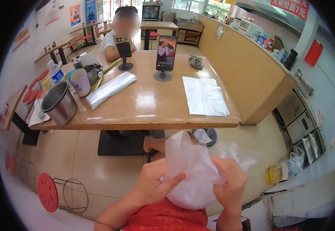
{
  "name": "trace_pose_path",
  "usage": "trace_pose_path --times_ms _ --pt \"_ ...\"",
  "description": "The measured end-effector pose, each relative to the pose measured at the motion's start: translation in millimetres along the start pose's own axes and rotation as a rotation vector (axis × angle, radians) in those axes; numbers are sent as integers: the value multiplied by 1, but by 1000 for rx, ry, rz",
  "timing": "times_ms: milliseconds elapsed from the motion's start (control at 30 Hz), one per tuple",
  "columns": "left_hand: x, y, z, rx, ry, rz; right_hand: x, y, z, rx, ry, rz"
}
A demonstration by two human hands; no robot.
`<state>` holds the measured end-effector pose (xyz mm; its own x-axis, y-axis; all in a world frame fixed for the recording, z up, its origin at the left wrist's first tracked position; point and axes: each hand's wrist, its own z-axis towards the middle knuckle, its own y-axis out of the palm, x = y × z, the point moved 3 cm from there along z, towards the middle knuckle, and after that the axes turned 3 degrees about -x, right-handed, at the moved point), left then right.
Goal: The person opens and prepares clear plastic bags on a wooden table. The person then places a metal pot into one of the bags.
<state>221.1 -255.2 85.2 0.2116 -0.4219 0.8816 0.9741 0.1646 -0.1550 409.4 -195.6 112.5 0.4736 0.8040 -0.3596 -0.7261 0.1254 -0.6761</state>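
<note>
In front of my chest, over my lap, I hold a thin translucent plastic bag (189, 184). My left hand (156, 180) grips its left side, thumb lying across the film. Its right side is pinched by my right hand (231, 182), and a loose flap of film spreads out beyond that hand. The lower part of the bag bulges roundly; whether anything is inside cannot be made out. On the wooden table (156, 109) ahead, a flat stack of white plastic bags (205, 96) lies at the right. A long folded bundle of clear plastic bags (111, 89) lies at the left.
Two phones on stands, one with a lit screen (166, 53), stand mid-table. A steel pot (59, 102), a mug (80, 82) and a water bottle (55, 72) crowd the left. A person (109, 43) sits opposite. A red stool (47, 192) lies tipped; a bin (206, 137) stands below.
</note>
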Motion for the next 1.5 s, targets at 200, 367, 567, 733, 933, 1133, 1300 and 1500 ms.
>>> trace_pose_path --times_ms 200,367,567,733,933,1133,1300,1500 --pt "-21 -15 -7 -24 -110 -232 41 -14 -12 120 257 427" --pt "-21 -10 -8 12 -341 -226 36 -23 -11 378 153 -164" --pt "-5 12 -4 -102 -93 -85 -25 2 1 -37 -12 86" --pt "-9 3 -9 -113 -79 121 0 11 -9 -150 61 359" --pt "21 -4 -7 326 458 801 -1 -5 -12 -81 85 96" --pt "-9 5 -2 -85 312 482 -44 -12 -12 -122 -487 54" --pt "-16 -41 41 226 109 563 -33 -3 -45 -327 -626 401" --pt "-14 -75 51 182 116 1135 -28 -59 -61 -655 65 263"
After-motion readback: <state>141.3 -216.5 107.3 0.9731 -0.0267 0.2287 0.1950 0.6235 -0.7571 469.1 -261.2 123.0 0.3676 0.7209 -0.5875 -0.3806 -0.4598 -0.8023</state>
